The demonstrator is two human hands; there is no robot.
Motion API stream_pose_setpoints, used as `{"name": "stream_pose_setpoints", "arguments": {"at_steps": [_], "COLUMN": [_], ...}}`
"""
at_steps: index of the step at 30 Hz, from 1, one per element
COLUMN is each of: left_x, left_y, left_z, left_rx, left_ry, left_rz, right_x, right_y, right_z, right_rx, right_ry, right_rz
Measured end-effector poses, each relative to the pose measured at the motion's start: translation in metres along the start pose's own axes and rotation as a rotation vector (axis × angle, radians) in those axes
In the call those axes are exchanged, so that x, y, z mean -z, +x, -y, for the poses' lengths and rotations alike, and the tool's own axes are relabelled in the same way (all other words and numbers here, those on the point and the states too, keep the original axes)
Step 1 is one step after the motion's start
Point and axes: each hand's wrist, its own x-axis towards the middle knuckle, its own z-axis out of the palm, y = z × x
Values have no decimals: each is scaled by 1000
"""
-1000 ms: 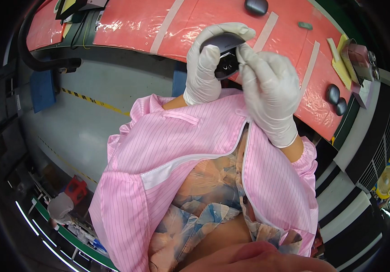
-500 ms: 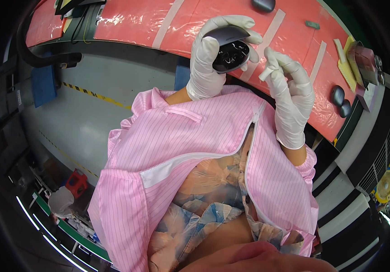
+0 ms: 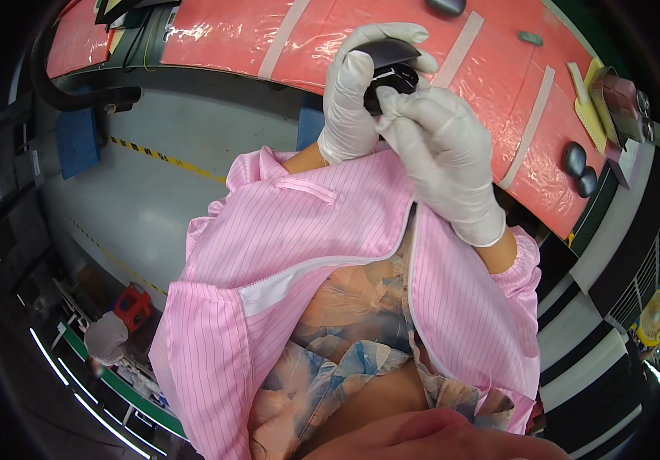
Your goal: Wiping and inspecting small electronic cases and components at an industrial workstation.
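My left hand (image 3: 343, 103), in a white glove, is wrapped round an open dark grey earbud case (image 3: 388, 53). The lid is tilted up and the glossy black inside faces me. Over the case's lower edge, my gloved right hand (image 3: 449, 149) has its thumb and fingertips pressed together, touching or nearly touching the black interior. Whether anything sits in that pinch I cannot make out. Part of the case is hidden behind the right fingers.
A red-covered table (image 3: 491, 100) with pale tape strips lies beyond my hands. Closed dark cases (image 3: 573, 159) rest at its right, another case (image 3: 446, 6) at the far edge. A small green piece (image 3: 530, 37) and yellow sheets (image 3: 589, 115) lie at the right. A black hose (image 3: 107, 100) curves in at left.
My right hand has moved left from beside the case to its interior. A small white bit that showed at its fingertips is now out of sight. The left hand still holds the open case.
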Motion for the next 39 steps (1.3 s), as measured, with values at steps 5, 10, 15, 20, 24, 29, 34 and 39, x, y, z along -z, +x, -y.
{"name": "stream_pose_setpoints", "arguments": {"at_steps": [5,10,15,20,24,29,34,39], "left_x": [-4,-2,-12,-1,1,-7,-8,-8], "left_y": [5,6,3,3,6,6,-4,-1], "left_z": [-6,0,7,8,-4,6,4,4], "left_rx": [24,4,-98,31,22,67,-68,14], "left_ry": [-88,-57,104,49,-15,-28,205,220], "left_rz": [111,134,24,-56,94,85,20,11], "right_x": [19,13,-5,-3,19,10,4,-5], "right_y": [-11,-12,0,-2,-3,6,3,0], "right_z": [0,-5,8,3,6,3,10,-1], "right_rx": [-164,-209,86,115,-258,237,143,138], "right_ry": [486,356,-482,-271,506,-426,-881,-475], "right_rz": [-75,-266,-100,-52,27,-25,-85,-99]}}
